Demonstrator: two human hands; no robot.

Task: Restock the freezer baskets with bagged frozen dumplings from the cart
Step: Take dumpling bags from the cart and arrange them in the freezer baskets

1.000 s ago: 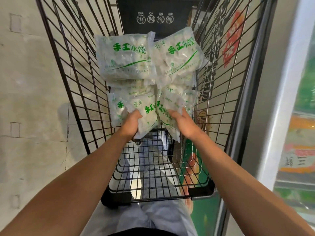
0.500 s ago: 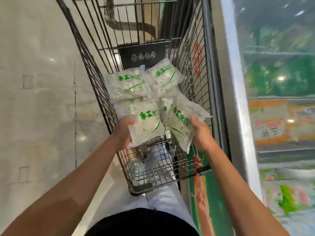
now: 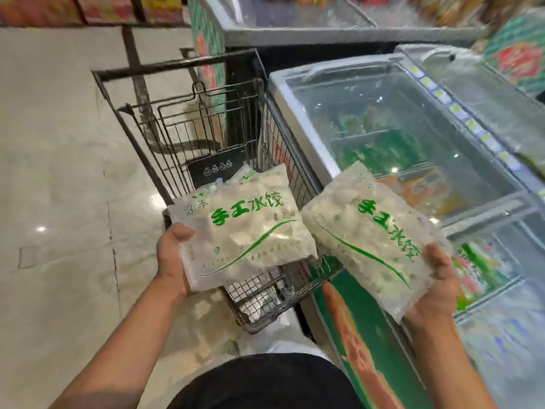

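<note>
My left hand [image 3: 171, 258] grips the near left edge of a clear dumpling bag with green lettering [image 3: 244, 228], held above the wire cart [image 3: 203, 134]. In my right hand [image 3: 436, 287] is a second dumpling bag [image 3: 365, 240], gripped at its near right corner and lifted over the gap between the cart and the chest freezer [image 3: 306, 137]. More dumpling bags [image 3: 244, 175] peek out behind the left one, still in the cart. Glass lids [image 3: 383, 119] cover the freezer, and through them I see green and orange packs in baskets.
A second chest freezer [image 3: 324, 33] stands beyond the cart's far end. Tiled floor [image 3: 59, 172] spreads out to the left. The freezer's green and orange front panel [image 3: 359, 335] runs along the cart's right side. Shelving with red boxes [image 3: 88, 7] lines the far wall.
Both hands have lifted their bags up out of the cart. The right bag has swung rightward toward the freezer. My view has risen and turned right, showing the freezer tops.
</note>
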